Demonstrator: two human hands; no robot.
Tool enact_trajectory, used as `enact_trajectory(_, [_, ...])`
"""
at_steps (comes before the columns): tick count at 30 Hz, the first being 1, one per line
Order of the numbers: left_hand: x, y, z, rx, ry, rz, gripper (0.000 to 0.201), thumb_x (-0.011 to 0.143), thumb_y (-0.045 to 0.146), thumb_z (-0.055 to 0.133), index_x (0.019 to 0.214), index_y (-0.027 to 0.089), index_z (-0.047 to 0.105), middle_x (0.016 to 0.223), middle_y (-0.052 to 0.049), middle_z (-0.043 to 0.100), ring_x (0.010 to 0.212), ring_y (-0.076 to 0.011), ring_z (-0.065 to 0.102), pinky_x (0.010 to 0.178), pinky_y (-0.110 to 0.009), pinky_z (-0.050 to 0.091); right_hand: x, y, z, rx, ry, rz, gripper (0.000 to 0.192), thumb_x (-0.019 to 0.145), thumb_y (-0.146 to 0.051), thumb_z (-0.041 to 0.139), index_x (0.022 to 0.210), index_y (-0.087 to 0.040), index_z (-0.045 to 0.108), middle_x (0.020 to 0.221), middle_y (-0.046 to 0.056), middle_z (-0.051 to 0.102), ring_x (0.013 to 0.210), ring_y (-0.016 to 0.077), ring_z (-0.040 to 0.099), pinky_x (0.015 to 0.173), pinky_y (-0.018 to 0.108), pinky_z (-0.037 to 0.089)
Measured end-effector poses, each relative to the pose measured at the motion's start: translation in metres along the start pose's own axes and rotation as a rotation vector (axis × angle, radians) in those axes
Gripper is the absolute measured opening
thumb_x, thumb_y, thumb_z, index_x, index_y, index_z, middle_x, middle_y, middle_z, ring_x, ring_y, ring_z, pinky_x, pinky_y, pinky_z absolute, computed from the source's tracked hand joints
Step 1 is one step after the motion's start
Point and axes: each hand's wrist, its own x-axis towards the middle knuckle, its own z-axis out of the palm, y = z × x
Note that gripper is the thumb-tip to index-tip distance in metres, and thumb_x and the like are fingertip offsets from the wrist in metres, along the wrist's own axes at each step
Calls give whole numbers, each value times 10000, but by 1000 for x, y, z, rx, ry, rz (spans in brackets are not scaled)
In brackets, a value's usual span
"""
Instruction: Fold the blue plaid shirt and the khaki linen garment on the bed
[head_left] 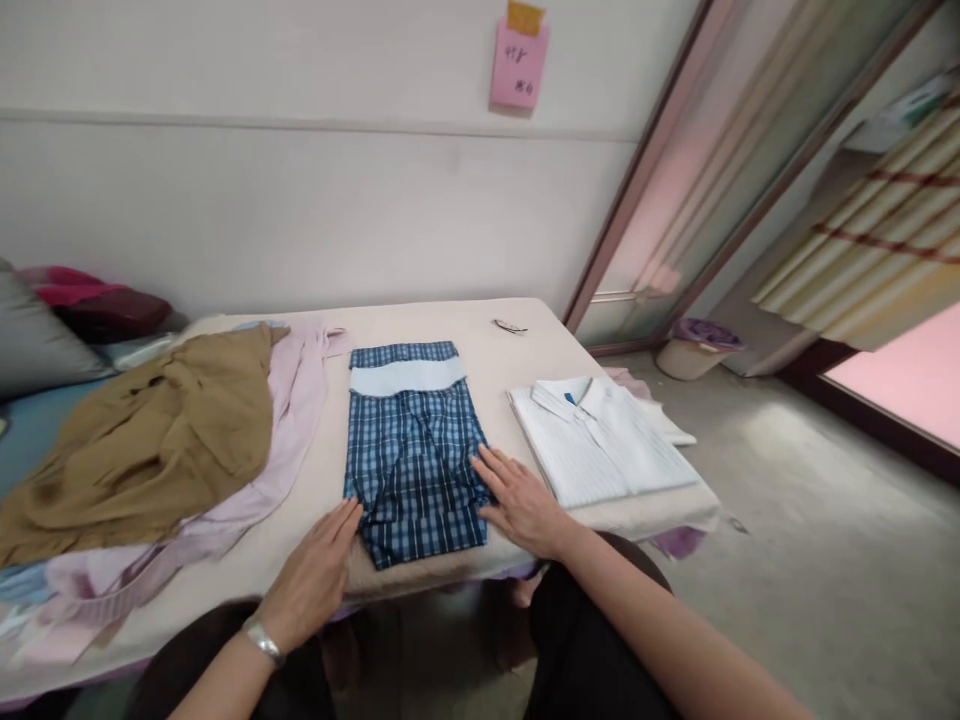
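Observation:
A blue plaid shirt [411,450] lies folded into a long rectangle on the beige table [480,335], its pale inner band showing near the far end. My left hand [313,575], flat with fingers together, touches its near left corner. My right hand [517,500] rests flat on its near right edge, fingers spread. Neither hand grips anything. A silver bracelet sits on my left wrist.
A folded white striped shirt [600,445] lies right of the plaid one. A brown garment [150,440] and a pink one [296,400] are heaped at left. A small object [510,326] lies at the far edge. A basket [694,348] stands on the floor by the glass door.

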Motion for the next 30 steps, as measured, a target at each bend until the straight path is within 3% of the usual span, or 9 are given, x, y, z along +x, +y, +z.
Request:
enact_trajectory(4, [6, 15, 8, 31, 47, 13, 686, 773, 45, 414, 1447, 164, 456, 1446, -137, 553, 1356, -264, 503, 1146, -475, 406, -1, -8, 17, 40, 19, -23, 629, 991, -458, 518, 1528, -166, 369, 1513, 155, 455, 1393, 277, 420, 1133, 431, 339])
enact_trajectory(8, [23, 14, -5, 11, 160, -91, 484, 844, 135, 445, 1318, 185, 527, 1254, -131, 657, 1142, -278, 622, 1027, -459, 473, 10, 6, 13, 98, 203, 327, 440, 1032, -435, 425, 1365, -154, 486, 1247, 120, 634, 1000, 198, 651, 890, 318, 466])
enact_trajectory(10, [29, 15, -11, 23, 182, -114, 367, 864, 196, 477, 1220, 205, 564, 1175, -121, 672, 1075, -289, 627, 966, -461, 485, 13, 10, 11, 52, 195, 393, 409, 997, -507, 484, 1212, -169, 567, 1095, 84, 660, 890, 189, 648, 805, 296, 457])
enact_trajectory(13, [33, 20, -14, 87, 175, -135, 262, 865, 255, 530, 1119, 214, 583, 1089, -118, 660, 1037, -304, 608, 909, -452, 475, 15, 7, 11, -78, 109, 312, 430, 908, -596, 594, 1058, -195, 629, 1023, 67, 645, 890, 207, 622, 780, 292, 428])
enact_trajectory(16, [33, 24, -13, 129, 160, -159, 165, 889, 223, 512, 1035, 217, 588, 1007, -102, 641, 985, -291, 590, 866, -428, 460, 19, -1, 13, -140, 55, 251, 252, 933, -446, 580, 971, -209, 657, 990, 57, 639, 906, 201, 606, 793, 287, 408])
enact_trajectory(20, [33, 23, -11, 90, 167, -154, 149, 949, 174, 432, 923, 216, 572, 921, -78, 617, 911, -255, 565, 831, -394, 450, 27, -4, 17, -114, 66, 174, 177, 958, -265, 484, 922, -214, 650, 976, 48, 637, 927, 182, 588, 819, 273, 397])
enact_trajectory(26, [34, 25, -10, 105, 128, -235, 74, 947, 260, 501, 949, 216, 561, 958, -86, 600, 940, -275, 549, 816, -403, 448, 29, -1, 25, -116, -9, 113, 112, 928, -235, 511, 872, -217, 606, 938, 44, 606, 912, 185, 569, 773, 268, 393])
enact_trajectory(30, [35, 25, -7, 154, 54, -248, 111, 904, 148, 482, 935, 219, 561, 954, -80, 590, 948, -271, 542, 834, -405, 443, 29, -4, 25, -92, -7, 118, 114, 924, -222, 503, 876, -220, 606, 948, 43, 605, 923, 183, 570, 785, 274, 401])
